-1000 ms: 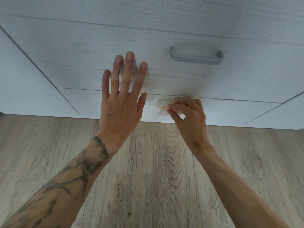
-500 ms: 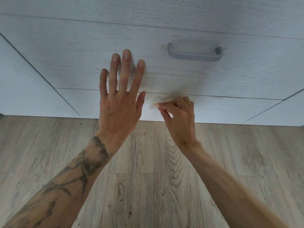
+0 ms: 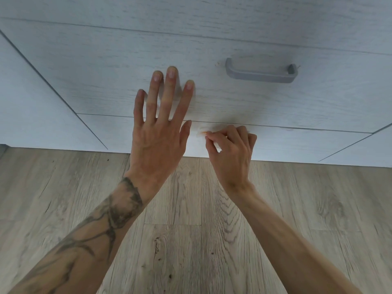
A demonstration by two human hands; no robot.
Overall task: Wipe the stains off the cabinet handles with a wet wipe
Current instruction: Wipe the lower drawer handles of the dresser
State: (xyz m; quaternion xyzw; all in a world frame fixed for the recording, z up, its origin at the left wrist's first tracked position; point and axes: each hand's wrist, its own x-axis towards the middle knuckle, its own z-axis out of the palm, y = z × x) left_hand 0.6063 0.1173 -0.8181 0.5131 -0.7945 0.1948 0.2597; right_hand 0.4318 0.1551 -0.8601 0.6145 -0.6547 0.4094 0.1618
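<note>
A grey bar handle (image 3: 261, 72) sits on the pale wood-grain drawer front (image 3: 106, 66), upper right of centre. My left hand (image 3: 161, 128) is spread flat with fingers apart, fingertips against the drawer front, left of the handle. My right hand (image 3: 231, 153) is closed lower down at the seam above the bottom panel, pinching a small white wet wipe (image 3: 200, 133) with an orange-tinged spot. Most of the wipe is hidden in my fingers. The right hand is well below the handle and does not touch it.
The cabinet's bottom panel (image 3: 297, 145) meets a light wood-look floor (image 3: 191, 230) that fills the lower half of the view. Side cabinet panels (image 3: 31, 113) angle away on the left and on the right.
My right hand with the wipe has slid left along the seam toward my left thumb, and less of the wipe shows. My left hand has stayed spread on the drawer front.
</note>
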